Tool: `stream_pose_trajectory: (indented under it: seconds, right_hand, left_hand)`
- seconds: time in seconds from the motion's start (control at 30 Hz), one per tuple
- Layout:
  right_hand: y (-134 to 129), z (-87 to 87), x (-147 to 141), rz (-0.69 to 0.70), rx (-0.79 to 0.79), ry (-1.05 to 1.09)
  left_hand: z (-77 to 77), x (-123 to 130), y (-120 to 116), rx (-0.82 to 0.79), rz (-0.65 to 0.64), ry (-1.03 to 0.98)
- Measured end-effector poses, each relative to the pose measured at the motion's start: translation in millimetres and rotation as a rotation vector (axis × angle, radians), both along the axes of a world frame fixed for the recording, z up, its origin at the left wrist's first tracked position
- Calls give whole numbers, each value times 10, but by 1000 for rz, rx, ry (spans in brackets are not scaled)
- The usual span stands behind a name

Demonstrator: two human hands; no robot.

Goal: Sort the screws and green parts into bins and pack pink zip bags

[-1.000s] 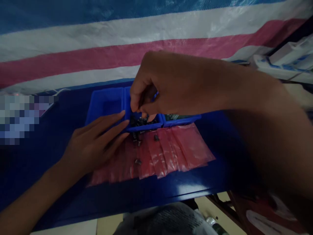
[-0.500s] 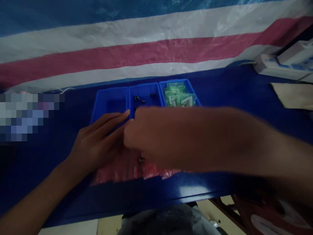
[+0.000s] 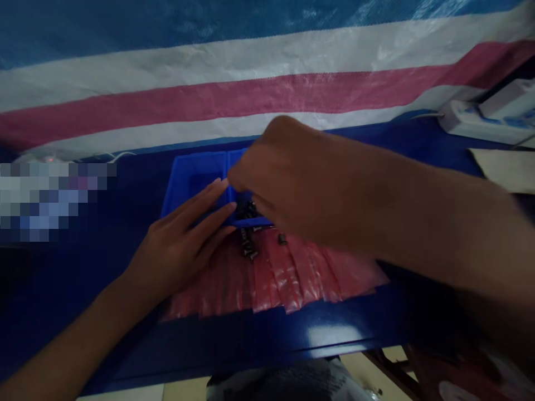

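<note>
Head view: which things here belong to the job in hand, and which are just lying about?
Likely in the job:
left hand, fingers at the blue bins
right hand, over one bin
small dark pieces, in that bin and on red bags

Likely lying about:
white power strip, right
beige sheet, right
blurred-out item, left: unclear

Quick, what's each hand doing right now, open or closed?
Left hand: open, spread over the red plastic bags.
Right hand: curled over the blue bin with black screws; fingertips hidden, can't tell if it's holding anything.
</note>
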State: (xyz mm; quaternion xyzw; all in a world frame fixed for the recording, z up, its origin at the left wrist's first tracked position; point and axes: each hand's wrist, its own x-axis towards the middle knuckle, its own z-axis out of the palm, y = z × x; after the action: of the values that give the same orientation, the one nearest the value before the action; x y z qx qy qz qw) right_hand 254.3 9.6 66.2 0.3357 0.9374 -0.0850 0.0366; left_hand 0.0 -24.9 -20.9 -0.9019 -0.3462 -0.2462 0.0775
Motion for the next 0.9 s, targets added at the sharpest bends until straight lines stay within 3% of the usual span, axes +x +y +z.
stream_pose_trajectory:
  seconds: [0.1, 0.27, 0.6, 0.77, 0.9]
  right_hand:
    - [270, -167, -41, -47, 8, 16]
    - [456, -350, -162, -37, -8, 12]
    - [479, -263, -176, 14, -239, 16]
    - [403, -335, -249, -98, -188, 37]
    - [369, -357, -290, -111, -164, 30]
  left_hand:
    - [35, 58, -12, 134, -41, 57]
    - [54, 81, -19, 119, -34, 47]
    - [57, 115, -45, 12, 16, -43]
    - [71, 136, -73, -43, 86, -21]
    - [26, 114, -48, -19, 24, -74]
